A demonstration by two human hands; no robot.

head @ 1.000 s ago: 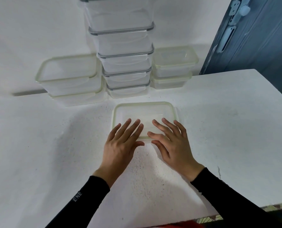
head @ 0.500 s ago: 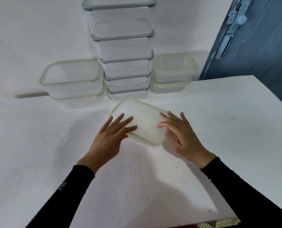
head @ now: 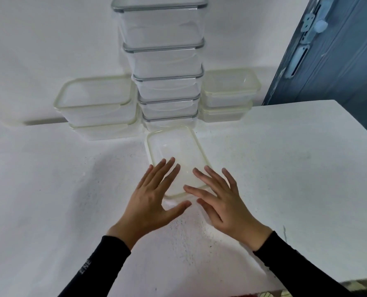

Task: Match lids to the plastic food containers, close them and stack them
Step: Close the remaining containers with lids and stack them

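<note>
White table [head: 285, 146] against white wall [head: 39, 39]; blue door [head: 339, 61] at right.

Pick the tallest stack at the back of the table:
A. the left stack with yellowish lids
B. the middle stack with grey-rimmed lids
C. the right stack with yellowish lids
B: the middle stack shows five grey-rimmed containers rising to the frame top, while the left stack and right stack hold two each.

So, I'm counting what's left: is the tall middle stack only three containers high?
No, the tall middle stack shows five grey-rimmed containers, one on another, at the back of the table.
</note>
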